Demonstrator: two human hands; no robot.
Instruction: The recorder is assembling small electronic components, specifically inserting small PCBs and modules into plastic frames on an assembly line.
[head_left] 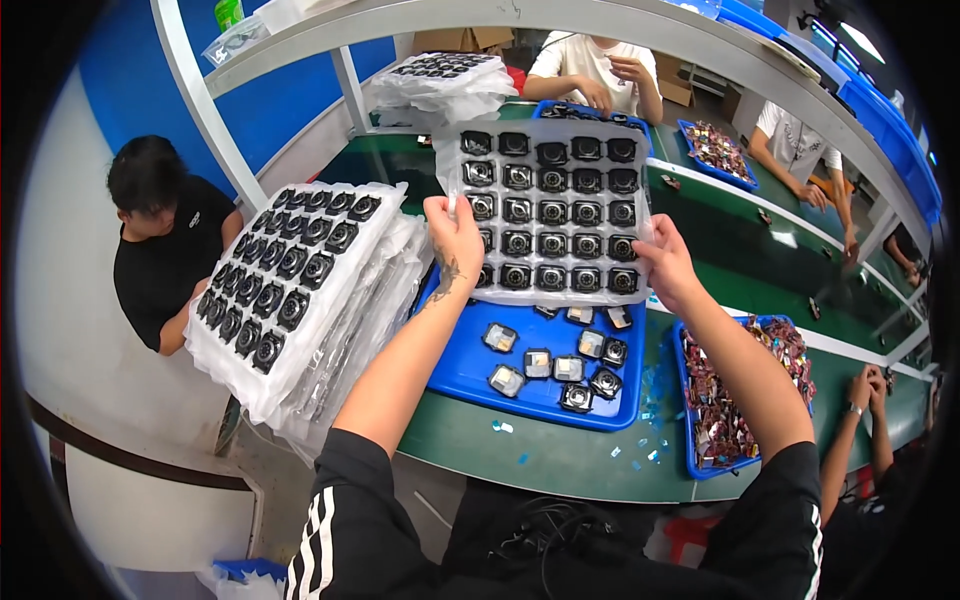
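Observation:
Both my hands hold up a translucent white plastic blister tray [560,298], tilted toward me. Rows of black, square watch-like cases [552,180] with round centres fill its pockets. At the tray's left edge, my left hand [456,240] is closed with the thumb up. My right hand [668,262] pinches the opposite edge toward its lower corner. Underneath sits a blue plastic tray [455,365], partly hidden by the held one. Several loose watch-like cases [538,362] lie in it, some showing pale inner sides, others dark round faces.
To the left leans a tall stack of filled blister trays [235,375]; another stack [440,90] stands farther back. A blue bin of small wired parts [690,440] is at my right. Blue scraps [615,452] dot the green table [480,440]. Co-workers sit around; a metal frame [350,90] spans overhead.

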